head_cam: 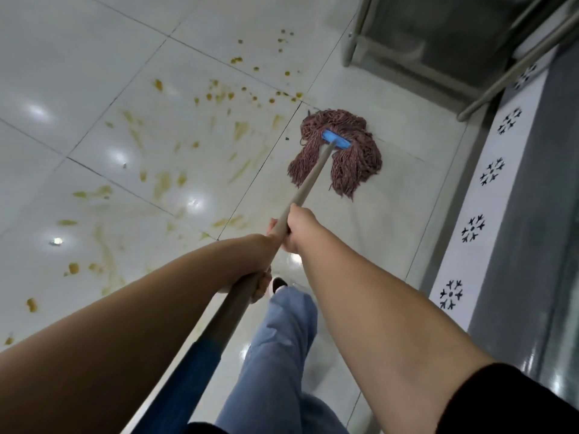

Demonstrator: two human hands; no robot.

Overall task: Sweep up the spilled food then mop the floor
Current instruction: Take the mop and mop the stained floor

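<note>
White floor tiles [78, 42] were shiny and probably slick, with yellow-brown smears [163, 183] all over from 9 to 12 o'clock. You had the mop head [341, 151] flat on the floor at 1 o'clock, just right of the mess. Your right hand [297, 227] was wrapped round the mop handle [308, 186] mid-pole, left hand [260, 277] gripping lower back. Those strings look soggy and heavy, so that two-handed grip spread along the stiff pole seemed right.

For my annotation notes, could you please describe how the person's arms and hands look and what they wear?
Both forearms are bare. A black sleeve edge shows near the right elbow. The left hand and right hand wear no gloves; no rings, watch or markings are visible.
</note>
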